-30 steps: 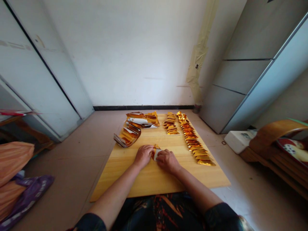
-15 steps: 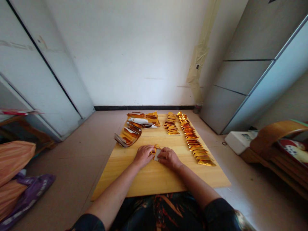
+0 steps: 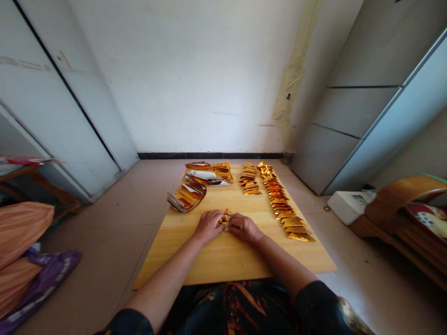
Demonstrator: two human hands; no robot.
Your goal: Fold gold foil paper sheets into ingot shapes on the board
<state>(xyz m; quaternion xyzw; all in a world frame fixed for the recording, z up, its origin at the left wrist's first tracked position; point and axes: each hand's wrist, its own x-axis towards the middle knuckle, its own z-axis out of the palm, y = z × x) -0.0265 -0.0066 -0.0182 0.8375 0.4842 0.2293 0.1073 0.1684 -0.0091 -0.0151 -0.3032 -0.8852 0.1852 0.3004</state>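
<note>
Between my hands, low over the wooden board (image 3: 195,272), is a small piece of gold foil paper (image 3: 227,216) with a pale grey underside partly showing. My left hand (image 3: 210,225) pinches its left side, fingers curled. On its right side, my right hand (image 3: 246,228) has its fingers closed against the paper. Fingers cover much of the piece. Folded gold foil pieces (image 3: 289,219) overlap in a long row along the board's right side. A shorter stack of folded gold foil pieces (image 3: 250,179) lies to their left. Loose gold foil sheets (image 3: 190,195) lie curled at the far left.
A white wall (image 3: 195,83) stands beyond the board. To the right are a grey refrigerator (image 3: 352,111), a white box (image 3: 345,207) and a wooden armrest (image 3: 401,197). Orange and purple bags (image 3: 42,284) sit on the floor at left.
The foil piece between my hands now shows less of its grey side and looks narrower, its right part folded inward. My right hand has shifted slightly left relative to the piece.
</note>
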